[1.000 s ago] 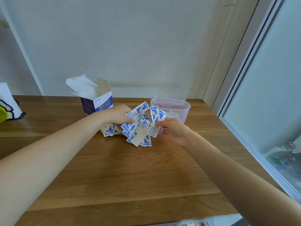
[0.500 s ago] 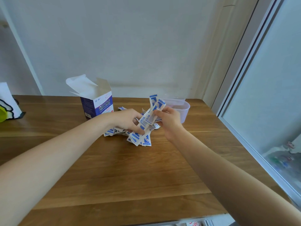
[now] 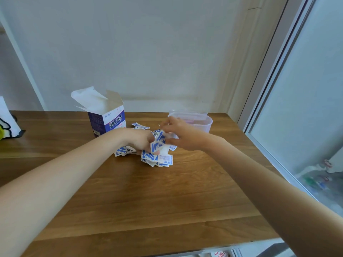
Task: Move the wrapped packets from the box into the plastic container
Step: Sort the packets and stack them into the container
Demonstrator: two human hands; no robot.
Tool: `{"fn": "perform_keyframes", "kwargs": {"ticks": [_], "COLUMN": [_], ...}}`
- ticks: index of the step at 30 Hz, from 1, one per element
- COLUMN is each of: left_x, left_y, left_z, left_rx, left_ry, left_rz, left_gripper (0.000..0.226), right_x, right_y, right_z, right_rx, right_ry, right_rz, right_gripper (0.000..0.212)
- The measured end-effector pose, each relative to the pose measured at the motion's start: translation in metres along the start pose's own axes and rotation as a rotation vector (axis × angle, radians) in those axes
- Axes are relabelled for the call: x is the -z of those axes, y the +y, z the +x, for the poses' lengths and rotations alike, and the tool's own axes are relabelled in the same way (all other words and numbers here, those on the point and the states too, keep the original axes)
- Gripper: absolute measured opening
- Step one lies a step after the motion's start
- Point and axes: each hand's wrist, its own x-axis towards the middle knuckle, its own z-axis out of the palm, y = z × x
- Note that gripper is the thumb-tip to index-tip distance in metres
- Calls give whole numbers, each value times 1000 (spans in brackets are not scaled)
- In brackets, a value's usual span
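A pile of blue-and-white wrapped packets point(image 3: 156, 160) lies on the wooden table point(image 3: 130, 201), between an open purple-and-white box point(image 3: 106, 115) and a clear plastic container point(image 3: 204, 123). My left hand point(image 3: 139, 140) rests on the pile and pinches a few packets point(image 3: 157, 143) at its right side. My right hand point(image 3: 182, 135) hovers just right of them, in front of the container, its fingers closed on the same bunch. The container's inside is partly hidden by my right hand.
A white object with black and yellow marks point(image 3: 7, 125) stands at the table's left edge. A white wall runs behind the table. A glass sliding door point(image 3: 297, 108) lines the right side.
The bunch of packets that both hands held raised half a second ago has come down lower. My right hand has shifted right, toward the container.
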Motion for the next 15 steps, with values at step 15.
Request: {"fn": "perform_keyframes", "kwargs": {"ticks": [15], "left_x": [-4], "left_y": [17], "left_z": [11], "left_rx": [-64], "left_ry": [211], "left_rz": [-340], "left_gripper": [26], "right_x": [1], "right_y": [47], "right_z": [-33], "right_rx": [-415], "right_ry": [153], "right_rz": [335], "right_gripper": [27]}}
